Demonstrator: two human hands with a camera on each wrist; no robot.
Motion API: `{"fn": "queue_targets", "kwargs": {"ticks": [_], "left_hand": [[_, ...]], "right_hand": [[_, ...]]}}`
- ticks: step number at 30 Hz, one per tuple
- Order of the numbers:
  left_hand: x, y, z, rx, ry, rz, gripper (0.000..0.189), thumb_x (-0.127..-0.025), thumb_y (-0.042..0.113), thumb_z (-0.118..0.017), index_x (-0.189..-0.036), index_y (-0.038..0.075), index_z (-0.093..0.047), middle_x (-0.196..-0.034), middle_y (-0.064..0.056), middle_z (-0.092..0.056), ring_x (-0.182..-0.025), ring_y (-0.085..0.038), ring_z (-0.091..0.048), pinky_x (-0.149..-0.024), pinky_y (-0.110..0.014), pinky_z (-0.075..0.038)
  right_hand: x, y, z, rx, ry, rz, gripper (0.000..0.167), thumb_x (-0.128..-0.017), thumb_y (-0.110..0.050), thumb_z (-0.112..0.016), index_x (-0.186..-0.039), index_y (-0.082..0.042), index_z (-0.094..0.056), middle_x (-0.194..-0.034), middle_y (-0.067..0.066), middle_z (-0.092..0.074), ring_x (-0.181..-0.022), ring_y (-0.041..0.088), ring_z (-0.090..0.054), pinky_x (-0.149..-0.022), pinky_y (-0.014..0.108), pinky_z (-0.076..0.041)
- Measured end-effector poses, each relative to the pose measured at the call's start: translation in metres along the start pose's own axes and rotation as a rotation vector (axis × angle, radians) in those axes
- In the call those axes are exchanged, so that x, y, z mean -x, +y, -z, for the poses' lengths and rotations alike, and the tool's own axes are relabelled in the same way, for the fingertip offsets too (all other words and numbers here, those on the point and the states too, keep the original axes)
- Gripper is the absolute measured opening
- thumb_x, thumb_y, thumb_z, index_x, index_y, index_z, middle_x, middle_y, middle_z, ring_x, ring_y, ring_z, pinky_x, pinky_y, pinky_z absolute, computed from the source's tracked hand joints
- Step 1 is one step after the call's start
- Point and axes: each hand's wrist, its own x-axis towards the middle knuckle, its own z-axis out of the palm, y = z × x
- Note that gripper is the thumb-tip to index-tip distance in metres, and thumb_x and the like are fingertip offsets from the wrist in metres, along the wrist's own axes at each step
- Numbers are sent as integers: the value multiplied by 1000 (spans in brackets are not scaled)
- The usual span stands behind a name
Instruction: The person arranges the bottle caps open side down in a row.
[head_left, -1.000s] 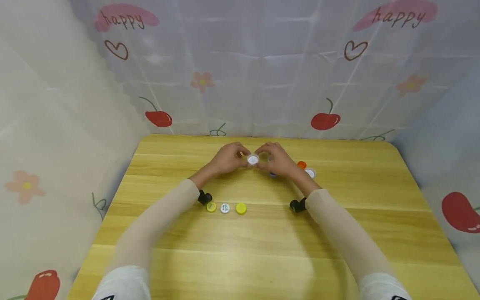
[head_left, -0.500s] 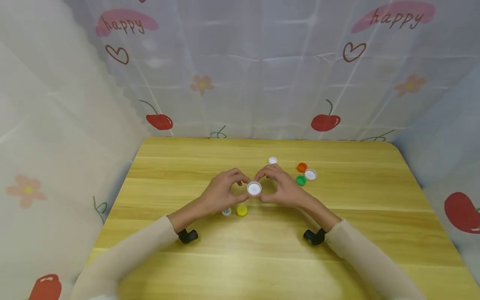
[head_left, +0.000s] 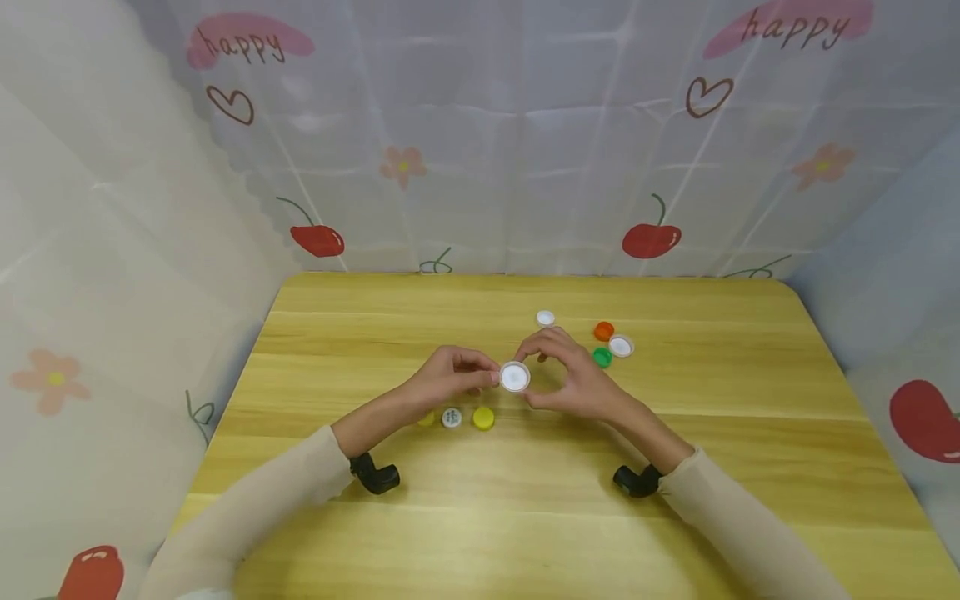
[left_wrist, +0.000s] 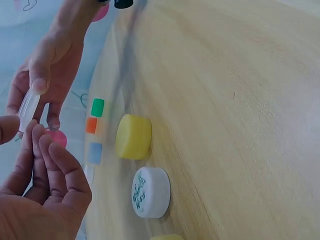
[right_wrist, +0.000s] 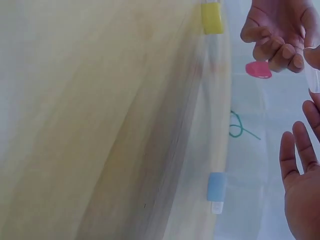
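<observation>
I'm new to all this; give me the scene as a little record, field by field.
Held: round white lid
Left hand grip: pinches the lid's left edge
Right hand grip: holds its right edge
Nearer row: yellow cap, printed white cap, second yellow cap partly hidden
Farther back, right: orange cap, green cap, small white cap, another white lid
Seen in wrist views: blue cap
Surface: wood-grained table

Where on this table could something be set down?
Bare table lies between both sleeves, this side of the cap row, and right of the rightmost white cap. Crowded: the row itself, and that cap beside orange cap and green cap.
</observation>
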Motion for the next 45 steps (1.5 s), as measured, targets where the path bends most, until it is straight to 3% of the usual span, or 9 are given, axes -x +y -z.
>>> {"fn": "queue_targets", "kwargs": {"ticks": [5,10,14,18,22,27,35,42,45], "left_hand": [[-1,-1,-2,-12,-11,-36,21,-101,19,-74,-111,2,-79,-104,-7,-78,-91,-20,-66,-86,-34,-60],[-2,-6,0,-184,61,-173,13,-99,21,-76,-105,11,-81,-102,-5,-78,-92,-17,-67,-82,-29,-59],[0,-8,2,-398,165,-377,6,-95,17,-80,-101,19,-81,-98,4,-75,-90,-12,-67,-81,-31,-61],[4,-6,3,-625,229,-664,10,-91,15,-82,-101,18,-80,-99,6,-74,-89,-10,-64,-80,-33,-62],[6,-2,2,-785,248,-918,15,-88,13,-84,-102,14,-80,-101,3,-74,-94,-13,-65,-81,-30,-60],[7,-1,0,-861,233,-1061,18,-87,11,-84,-105,10,-79,-100,1,-73,-95,-15,-66,-84,-25,-58],[7,-2,-6,-819,213,-1006,18,-89,12,-84,-106,11,-79,-104,0,-73,-97,-16,-66,-85,-26,-59],[10,-5,-15,-415,101,-546,25,-97,28,-82,-120,21,-76,-118,1,-73,-105,-18,-66,-87,-31,-63],[9,-7,-17,-327,77,-430,24,-98,32,-81,-120,27,-76,-119,6,-71,-108,-16,-65,-88,-34,-63]], "right_hand": [[3,-2,0,40,-14,42,49,-79,-9,-95,-118,-24,-70,-122,-6,-70,-121,15,-55,-92,46,-53],[7,-2,1,11,-46,-41,48,-88,-20,-91,-130,-17,-68,-128,-1,-69,-119,20,-61,-93,38,-56],[9,-1,4,-205,-115,-228,36,-105,-24,-72,-136,-7,-64,-116,14,-70,-101,34,-69,-87,39,-62],[10,3,3,-449,-219,-351,37,-115,-25,-51,-131,6,-62,-106,29,-68,-89,39,-72,-82,45,-65],[10,6,-2,-632,-292,-376,45,-117,-28,-44,-128,14,-58,-105,22,-70,-90,25,-73,-84,36,-65],[10,9,-8,-767,-312,-352,39,-115,-25,-49,-123,12,-60,-100,7,-71,-90,17,-72,-84,30,-63],[12,7,-9,-744,-254,-355,30,-112,-21,-54,-117,7,-64,-95,5,-72,-87,20,-73,-82,31,-64],[18,1,-10,-423,-37,-235,16,-105,-9,-66,-116,1,-69,-102,6,-70,-86,22,-68,-82,30,-61],[20,0,-12,-322,25,-162,16,-99,-3,-73,-114,-3,-71,-105,5,-70,-88,17,-65,-84,27,-59]]}}
